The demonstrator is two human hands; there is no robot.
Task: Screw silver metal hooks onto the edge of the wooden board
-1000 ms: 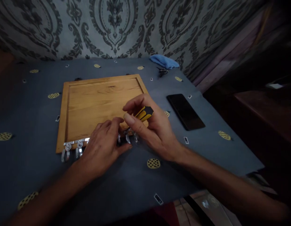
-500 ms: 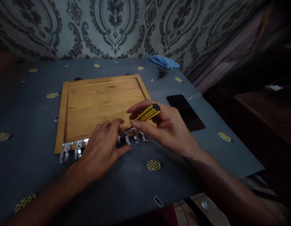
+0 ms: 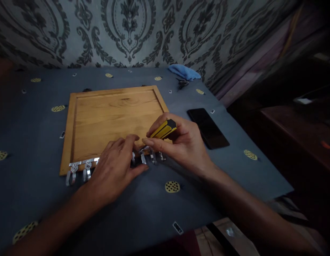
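My right hand [image 3: 183, 142] grips a screwdriver [image 3: 164, 129] by its yellow and black handle, which tilts up to the right. The tool's tip is down among the metal hooks near the board's front edge, and I cannot make out what it touches. My left hand [image 3: 114, 160] lies across the silver hook rail [image 3: 87, 164], fingertips on the board side and thumb in front, hiding the rail's middle. Several curved hooks show on both sides of this hand. The rail runs along the near edge of a framed wooden board [image 3: 114, 113] lying flat.
A black phone [image 3: 209, 128] lies right of the board. Toward the back right are a blue cloth [image 3: 184, 72] and a small dark object [image 3: 182, 83]. A grey-blue cloth with pineapple prints covers the table [image 3: 28, 135], and a patterned curtain [image 3: 127, 32] hangs behind.
My right hand has turned slightly and shifted a little left, with the screwdriver's handle dipping lower. My left hand stays on the hook rail. The whole view has moved slightly.
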